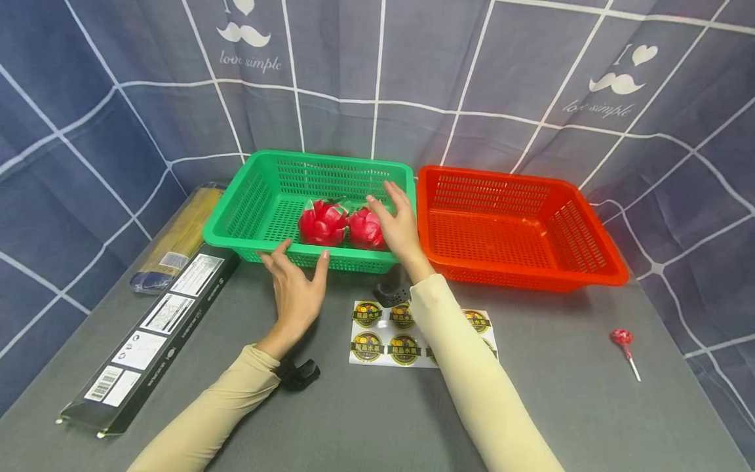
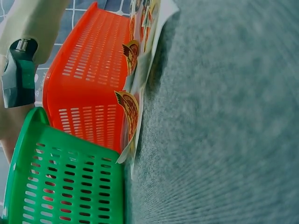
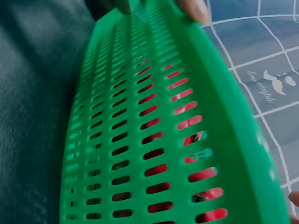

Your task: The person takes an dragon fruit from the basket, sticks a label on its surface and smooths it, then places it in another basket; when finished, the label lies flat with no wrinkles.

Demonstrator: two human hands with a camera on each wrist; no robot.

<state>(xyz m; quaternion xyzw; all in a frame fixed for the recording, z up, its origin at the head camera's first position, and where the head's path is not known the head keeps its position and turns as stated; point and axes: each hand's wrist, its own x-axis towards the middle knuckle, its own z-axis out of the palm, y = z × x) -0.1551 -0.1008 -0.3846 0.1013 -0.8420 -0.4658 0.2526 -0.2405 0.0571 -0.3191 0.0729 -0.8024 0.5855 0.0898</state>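
Observation:
Two red dragon fruits point(image 1: 323, 223) lie side by side in the green basket point(image 1: 236, 241), toward its front. My right hand point(image 1: 402, 229) reaches over the basket's front right part, fingers spread beside the right-hand dragon fruit point(image 1: 366, 228); I see no grip on it. My left hand point(image 1: 297, 293) is at the front rim, thumb and fingers apart, holding nothing. Whether its fingertips touch the rim I cannot tell. In the right wrist view, red fruit shows through the slots of the green basket point(image 3: 107, 112), with a fingertip point(image 3: 194, 9) by the rim.
A red basket point(image 1: 495, 267) stands right of the green one. A sheet of round stickers point(image 1: 367, 349) lies in front, partly under my right forearm. Left are a long black box point(image 1: 159, 334) and a yellow packet point(image 1: 183, 236). A lollipop point(image 1: 622, 338) lies far right. A checked curtain point(image 1: 336, 59) hangs behind.

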